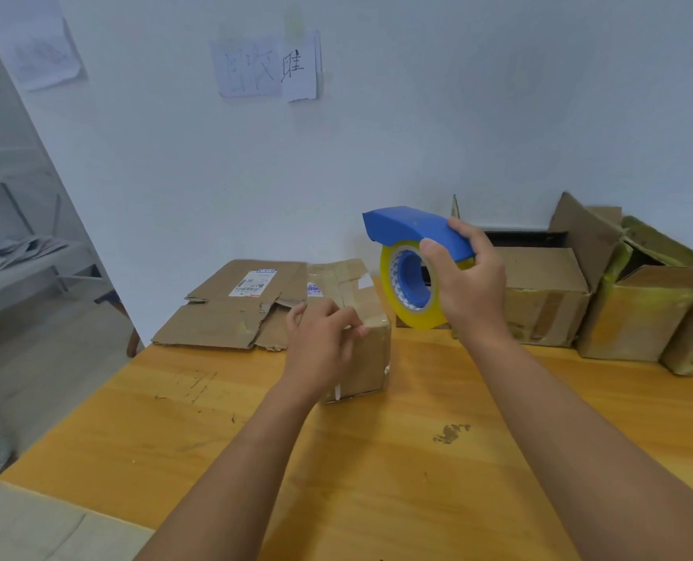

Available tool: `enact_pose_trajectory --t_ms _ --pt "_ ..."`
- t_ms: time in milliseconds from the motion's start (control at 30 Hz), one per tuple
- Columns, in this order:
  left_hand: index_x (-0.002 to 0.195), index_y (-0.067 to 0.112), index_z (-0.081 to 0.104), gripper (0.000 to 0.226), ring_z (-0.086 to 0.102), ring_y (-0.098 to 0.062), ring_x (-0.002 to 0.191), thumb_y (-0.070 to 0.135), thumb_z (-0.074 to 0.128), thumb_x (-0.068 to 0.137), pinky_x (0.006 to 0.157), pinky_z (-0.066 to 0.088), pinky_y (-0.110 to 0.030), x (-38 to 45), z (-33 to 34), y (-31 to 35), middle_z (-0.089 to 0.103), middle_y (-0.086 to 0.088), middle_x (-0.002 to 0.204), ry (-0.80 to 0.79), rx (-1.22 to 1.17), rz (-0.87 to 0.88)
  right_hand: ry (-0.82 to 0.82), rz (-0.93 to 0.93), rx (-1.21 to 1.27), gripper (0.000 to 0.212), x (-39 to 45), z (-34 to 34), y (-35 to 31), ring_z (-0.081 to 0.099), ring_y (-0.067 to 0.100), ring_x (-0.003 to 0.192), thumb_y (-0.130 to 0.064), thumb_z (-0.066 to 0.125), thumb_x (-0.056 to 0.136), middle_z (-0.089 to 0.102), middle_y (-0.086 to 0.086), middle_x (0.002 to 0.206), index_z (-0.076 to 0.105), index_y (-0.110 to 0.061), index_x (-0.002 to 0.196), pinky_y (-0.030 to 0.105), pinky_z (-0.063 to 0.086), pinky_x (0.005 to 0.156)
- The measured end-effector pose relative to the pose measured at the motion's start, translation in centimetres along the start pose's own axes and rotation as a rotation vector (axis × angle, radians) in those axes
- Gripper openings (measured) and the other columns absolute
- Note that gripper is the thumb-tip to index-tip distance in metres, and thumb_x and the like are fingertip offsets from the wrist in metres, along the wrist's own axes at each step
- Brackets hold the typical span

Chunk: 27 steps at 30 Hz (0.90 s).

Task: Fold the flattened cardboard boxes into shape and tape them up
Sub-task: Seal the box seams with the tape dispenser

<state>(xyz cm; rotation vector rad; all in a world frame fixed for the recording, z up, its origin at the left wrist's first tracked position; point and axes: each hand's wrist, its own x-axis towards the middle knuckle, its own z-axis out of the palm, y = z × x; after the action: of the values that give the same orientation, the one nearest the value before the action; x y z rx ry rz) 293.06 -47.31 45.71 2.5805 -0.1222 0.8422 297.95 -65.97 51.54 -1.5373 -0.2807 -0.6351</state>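
While your right hand [468,285] grips the blue plastic tape dispenser [415,259] aloft, your left hand [324,338] rests on the small taped brown cardboard box [367,313], fingers loosely curled, flattened cardboard sheet [231,309] just beside on the yellow wooden table [377,459].

The wall note [298,70] bears the handwritten character 哇; the flattened box's label [253,283] is illegible.

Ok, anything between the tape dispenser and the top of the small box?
Nothing visible. The right hand holds the tape dispenser in the air just right of the small box; the left hand rests on the box's near top edge.
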Motion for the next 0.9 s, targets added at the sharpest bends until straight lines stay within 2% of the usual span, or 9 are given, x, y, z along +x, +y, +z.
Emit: enact_pose_trajectory --t_ms 133,267,367,433,467,633,700,800,900 --pt "0.086 0.031 0.062 0.010 0.044 -0.005 0.087 0.033 0.062 0.096 0.116 0.014 -0.044 0.4 0.2 -0.1 0.051 0.011 0.089 -0.038 -0.013 -0.032 -0.020 -0.006 -0.023 0.044 -0.5 -0.3 0.4 0.057 -0.006 0.102 -0.048 0.068 0.080 0.056 -0.026 0.112 0.057 -0.038 0.121 0.016 0.053 0.075" --pt "0.105 0.036 0.061 0.033 0.045 -0.005 0.098 0.064 0.045 0.094 0.116 0.003 -0.043 0.6 0.2 0.8 0.048 0.014 0.098 -0.072 0.152 -0.017 -0.008 -0.004 -0.036 0.045 -0.4 -0.5 0.5 0.059 0.004 0.104 -0.048 0.068 0.081 0.057 -0.023 0.113 0.057 -0.036 0.123 0.023 0.055 0.080" --pt "0.105 0.028 0.065 0.037 0.050 -0.016 0.101 0.059 0.047 0.095 0.114 0.017 -0.041 0.4 1.0 2.0 0.044 0.007 0.095 -0.027 0.211 -0.022 -0.011 -0.005 -0.040 0.044 -0.5 -0.4 0.6 0.059 0.005 0.105 -0.046 0.068 0.081 0.057 -0.020 0.114 0.057 -0.036 0.123 0.023 0.055 0.081" --pt "0.092 0.016 0.068 0.033 0.051 -0.024 0.091 0.046 0.053 0.096 0.094 0.035 -0.038 0.1 1.6 2.6 0.049 0.000 0.091 0.055 0.158 0.009 -0.012 -0.005 -0.041 0.043 -0.6 -0.4 0.6 0.059 0.007 0.107 -0.045 0.069 0.082 0.059 -0.015 0.117 0.057 -0.036 0.122 0.024 0.055 0.082" --pt "0.087 0.012 0.067 0.032 0.051 -0.026 0.088 0.040 0.054 0.095 0.083 0.036 -0.034 0.1 1.8 2.7 0.053 -0.003 0.091 0.081 0.128 0.017 -0.013 -0.005 -0.041 0.042 -0.7 -0.4 0.6 0.060 0.008 0.107 -0.043 0.069 0.083 0.059 -0.014 0.118 0.058 -0.035 0.122 0.025 0.056 0.083" --pt "0.096 0.011 0.063 0.026 0.053 -0.020 0.088 0.034 0.052 0.101 0.069 0.040 -0.031 0.5 1.4 1.3 0.058 -0.003 0.108 -0.043 0.132 0.095 -0.006 0.000 -0.061 0.048 -0.4 -1.1 0.7 0.060 0.002 0.104 -0.052 0.067 0.078 0.058 -0.024 0.113 0.057 -0.038 0.123 0.024 0.056 0.080" --pt "0.098 0.015 0.060 0.031 0.053 -0.017 0.087 0.044 0.049 0.100 0.069 0.045 -0.031 0.4 1.3 1.0 0.057 0.001 0.108 -0.056 0.144 0.111 0.008 0.002 -0.064 0.053 -0.2 -1.2 0.6 0.059 0.001 0.103 -0.058 0.064 0.074 0.057 -0.027 0.112 0.058 -0.039 0.123 0.023 0.055 0.080" --pt "0.112 0.023 0.058 0.051 0.051 -0.015 0.099 0.067 0.042 0.092 0.080 0.047 -0.031 0.2 1.8 1.4 0.055 0.006 0.117 -0.100 0.190 0.101 0.019 0.006 -0.053 0.055 0.0 -1.1 0.4 0.059 0.000 0.103 -0.061 0.062 0.073 0.057 -0.027 0.112 0.058 -0.038 0.123 0.022 0.055 0.080" --pt "0.117 0.022 0.062 0.043 0.052 -0.020 0.102 0.058 0.050 0.095 0.085 0.041 -0.031 0.3 2.1 1.8 0.059 0.002 0.119 -0.065 0.219 0.126 0.010 0.001 -0.038 0.053 -0.2 -0.9 0.2 0.057 -0.004 0.103 -0.061 0.062 0.072 0.056 -0.028 0.111 0.057 -0.041 0.121 0.019 0.054 0.078"
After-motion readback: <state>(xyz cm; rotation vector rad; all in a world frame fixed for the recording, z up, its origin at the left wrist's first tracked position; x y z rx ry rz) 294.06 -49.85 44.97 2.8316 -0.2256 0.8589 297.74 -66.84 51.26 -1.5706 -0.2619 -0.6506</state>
